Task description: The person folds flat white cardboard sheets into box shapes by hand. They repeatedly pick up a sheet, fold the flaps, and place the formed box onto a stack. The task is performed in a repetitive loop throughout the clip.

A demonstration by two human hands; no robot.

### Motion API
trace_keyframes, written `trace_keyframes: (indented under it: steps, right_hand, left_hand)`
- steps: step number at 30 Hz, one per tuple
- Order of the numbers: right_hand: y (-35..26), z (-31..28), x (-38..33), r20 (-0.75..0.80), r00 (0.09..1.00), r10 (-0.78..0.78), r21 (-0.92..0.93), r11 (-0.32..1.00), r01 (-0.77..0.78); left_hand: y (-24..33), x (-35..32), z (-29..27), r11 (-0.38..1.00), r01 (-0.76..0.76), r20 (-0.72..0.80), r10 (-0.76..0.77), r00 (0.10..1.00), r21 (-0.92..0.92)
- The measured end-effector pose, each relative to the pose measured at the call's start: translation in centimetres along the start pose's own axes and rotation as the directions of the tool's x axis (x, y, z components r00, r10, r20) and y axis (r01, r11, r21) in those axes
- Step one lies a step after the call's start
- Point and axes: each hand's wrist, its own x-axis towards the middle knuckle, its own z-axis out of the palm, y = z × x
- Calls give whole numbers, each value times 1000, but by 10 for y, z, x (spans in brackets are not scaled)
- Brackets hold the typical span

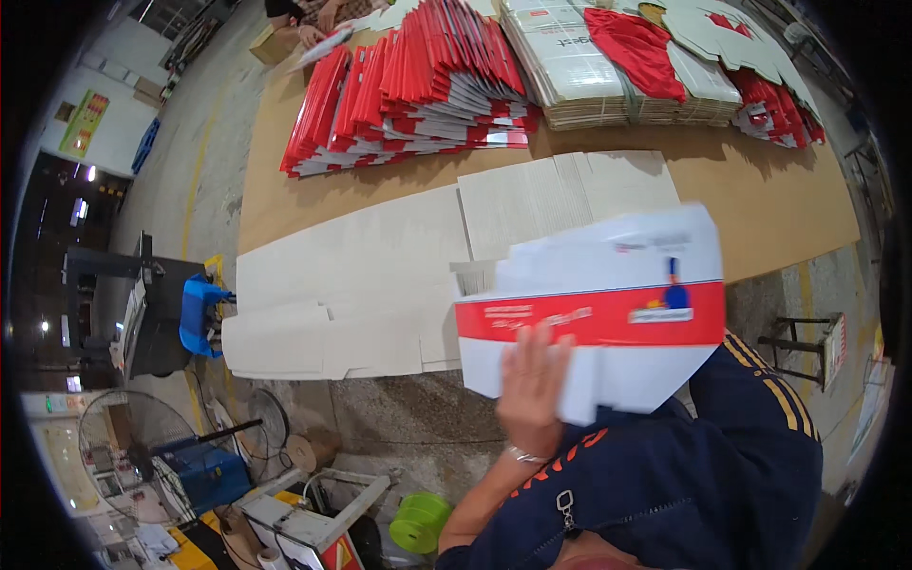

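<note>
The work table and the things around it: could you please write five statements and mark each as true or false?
1. The left hand is on the red-and-white carton sheet. True.
2. A green tub stands on the table. False: the green tub is off the brown table.
3. The red-and-white pile lies farther from the person than the plain sheets. True.
4. A large wire fan is at the picture's right. False: the large wire fan is at the left.
5. The right hand is plainly visible. False: it does not show.

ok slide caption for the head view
Left hand on a red-and-white printed carton blank, near pale cardboard sheets.
</note>
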Motion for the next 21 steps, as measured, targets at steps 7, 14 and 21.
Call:
trace_keyframes:
  steps: [7,14,21]
  right_hand:
    - [-1,13,6,-82,996,-17,14,1000,18]
    - [-3,10,11,29,999,26,-19,999,-25]
    - [-8,-5,20,132,991,20,56,998,-28]
  left_hand:
    - [-207,-71,-87,195,281,42,-750,660,-940]
    - [-338,-123,-48,-108,6,86,-753,653,-994]
    - [-347,-111,-32,-132,167,183,-922,341,-977]
